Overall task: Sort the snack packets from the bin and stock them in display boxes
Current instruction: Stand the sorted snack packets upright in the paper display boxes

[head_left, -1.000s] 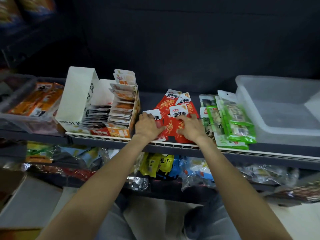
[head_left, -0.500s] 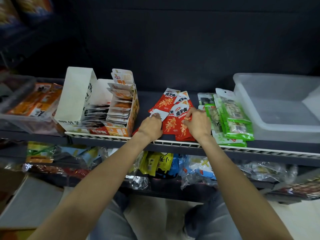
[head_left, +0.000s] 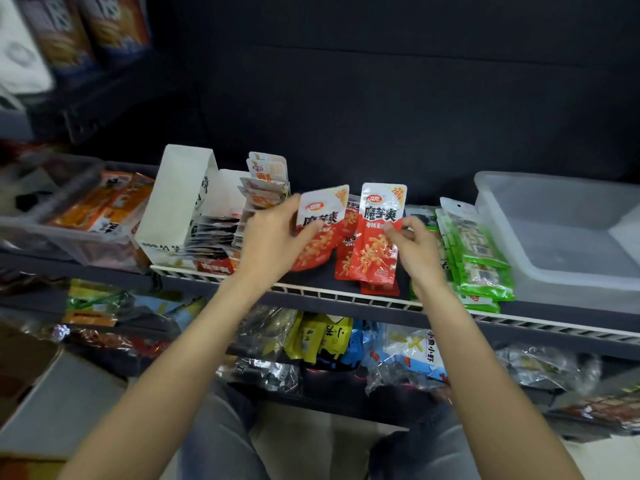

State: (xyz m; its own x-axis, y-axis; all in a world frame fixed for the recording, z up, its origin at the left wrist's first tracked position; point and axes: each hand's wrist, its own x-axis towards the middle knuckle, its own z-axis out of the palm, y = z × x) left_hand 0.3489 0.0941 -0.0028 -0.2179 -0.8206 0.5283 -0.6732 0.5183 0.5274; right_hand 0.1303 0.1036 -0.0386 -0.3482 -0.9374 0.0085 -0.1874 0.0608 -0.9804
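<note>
The shelf (head_left: 346, 295) with its pale slatted front edge carried everything, and all places below are told from the clear plastic bin (head_left: 568, 237) at its right end, which looked empty, most likely because its packets had already been spread out for sorting. Furthest from the bin, at the shelf's left end, stood a second clear tub (head_left: 69, 220) of orange packets. Nearer, an open white display box (head_left: 187, 209) held packets filed on edge, presumably so that their faces showed to a shopper. Just beside the bin lay a stack of green packets (head_left: 481, 258), apparently one sorted kind. Between that stack and the display box lay the red snack packets (head_left: 346, 258), the kind then in hand. The left hand (head_left: 273, 237) pinched one red packet (head_left: 320, 223) between thumb and fingers, lifted off the shelf on the side toward the display box. The right hand (head_left: 412, 244), closer to the bin, pinched another red packet (head_left: 379, 237) upright by its edge, probably to square the pair before boxing them.
</note>
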